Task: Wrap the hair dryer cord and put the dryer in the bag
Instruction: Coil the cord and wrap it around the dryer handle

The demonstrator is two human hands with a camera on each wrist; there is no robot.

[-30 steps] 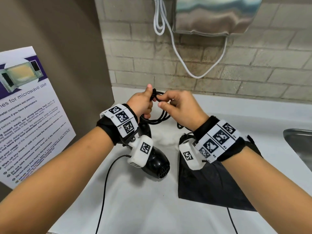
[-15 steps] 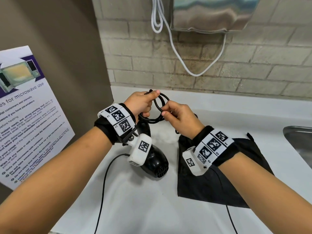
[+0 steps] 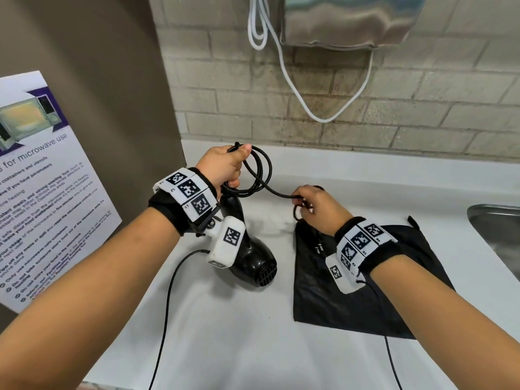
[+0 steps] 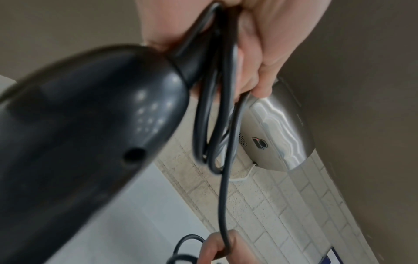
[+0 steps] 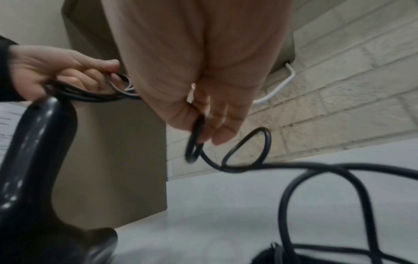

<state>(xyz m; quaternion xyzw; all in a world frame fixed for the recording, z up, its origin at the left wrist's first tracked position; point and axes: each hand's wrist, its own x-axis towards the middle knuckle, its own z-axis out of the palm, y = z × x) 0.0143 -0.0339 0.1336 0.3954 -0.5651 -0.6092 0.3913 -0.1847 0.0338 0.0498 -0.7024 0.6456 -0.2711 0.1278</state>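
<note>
The black hair dryer (image 3: 250, 266) hangs below my left hand (image 3: 225, 167), which grips coiled loops of its black cord (image 3: 263, 170) at the handle top; the dryer body (image 4: 86, 125) fills the left wrist view. A strand of cord runs from the coil to my right hand (image 3: 312, 205), which pinches the cord (image 5: 196, 132) further along. More loose cord (image 5: 316, 169) trails over the counter. The black bag (image 3: 351, 299) lies flat on the white counter (image 3: 239, 333), under my right wrist.
A steel sink (image 3: 498, 232) is set in the counter at the right. A metal wall dispenser (image 3: 346, 21) with a white cable (image 3: 295, 88) hangs on the brick wall. A microwave notice (image 3: 36, 187) is on the brown panel at the left.
My right hand has moved away from the left, down and to the right, sliding along the cord. The left hand keeps the coil and dryer.
</note>
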